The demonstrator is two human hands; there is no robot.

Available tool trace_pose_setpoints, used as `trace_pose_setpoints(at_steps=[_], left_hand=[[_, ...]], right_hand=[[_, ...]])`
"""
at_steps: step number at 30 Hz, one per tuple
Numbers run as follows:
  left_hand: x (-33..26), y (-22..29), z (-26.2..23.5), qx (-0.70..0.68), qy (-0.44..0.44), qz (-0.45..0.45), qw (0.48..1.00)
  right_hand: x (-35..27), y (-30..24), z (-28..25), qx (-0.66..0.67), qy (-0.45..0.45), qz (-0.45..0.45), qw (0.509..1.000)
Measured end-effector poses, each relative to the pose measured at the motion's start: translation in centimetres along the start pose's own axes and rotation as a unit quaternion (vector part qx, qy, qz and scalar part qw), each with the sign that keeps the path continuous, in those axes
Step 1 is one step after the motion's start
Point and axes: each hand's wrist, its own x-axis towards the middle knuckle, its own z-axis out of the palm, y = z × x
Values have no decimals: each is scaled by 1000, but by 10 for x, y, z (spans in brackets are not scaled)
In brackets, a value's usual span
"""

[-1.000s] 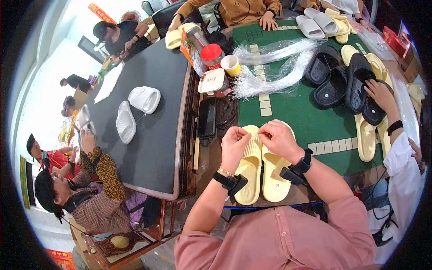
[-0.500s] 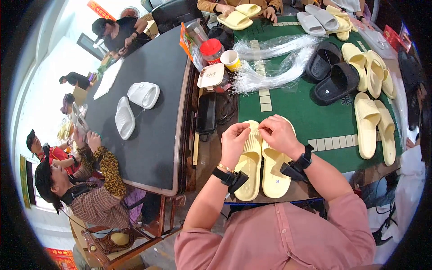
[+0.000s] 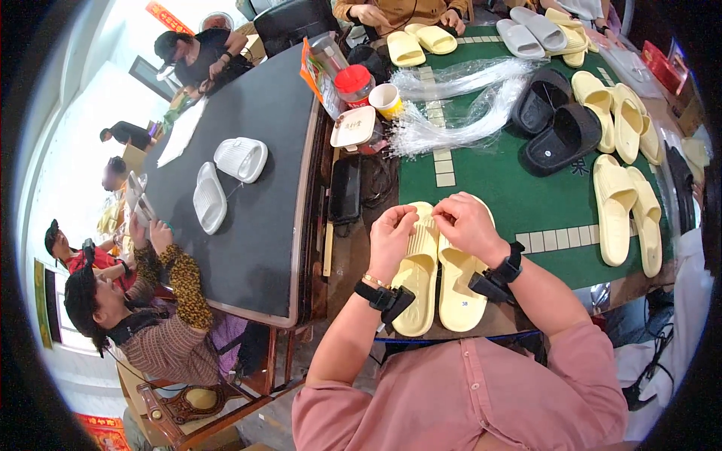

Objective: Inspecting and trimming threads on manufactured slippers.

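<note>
Two pale yellow slippers (image 3: 440, 286) lie sole-up and side by side at the near edge of the green table (image 3: 511, 188). My left hand (image 3: 391, 237) pinches at the toe end of the left slipper (image 3: 416, 282). My right hand (image 3: 468, 225) rests with curled fingers on the toe end of the right slipper (image 3: 460, 293). The fingertips of both hands nearly meet over the gap between the two toes. What the fingers pinch is too small to see. Each wrist wears a black strap.
More yellow slippers (image 3: 628, 214) lie right, a black pair (image 3: 556, 124) and clear plastic bags (image 3: 451, 105) lie behind. A red-lidded jar (image 3: 353, 83) and paper cup (image 3: 388, 99) stand back left. Two white slippers (image 3: 226, 177) sit on the dark table (image 3: 263, 218). Other people sit around.
Both hands stay on the yellow pair, fingers shifting slightly. At the far right, another person's arm has left, and the slippers there are rearranged.
</note>
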Motion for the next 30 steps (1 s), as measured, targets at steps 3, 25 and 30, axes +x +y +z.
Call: trace_pose_setpoints(at_steps=[3, 25, 30], left_hand=[[1, 0, 0, 12, -7, 2, 1000], [10, -19, 1, 68, -38, 65, 995], [5, -14, 1, 119, -31, 102, 987]], right_hand=[[0, 0, -1, 1, -4, 3, 1000], [1, -7, 0, 30, 5, 6, 1000], [0, -3, 2, 25, -9, 45, 999]])
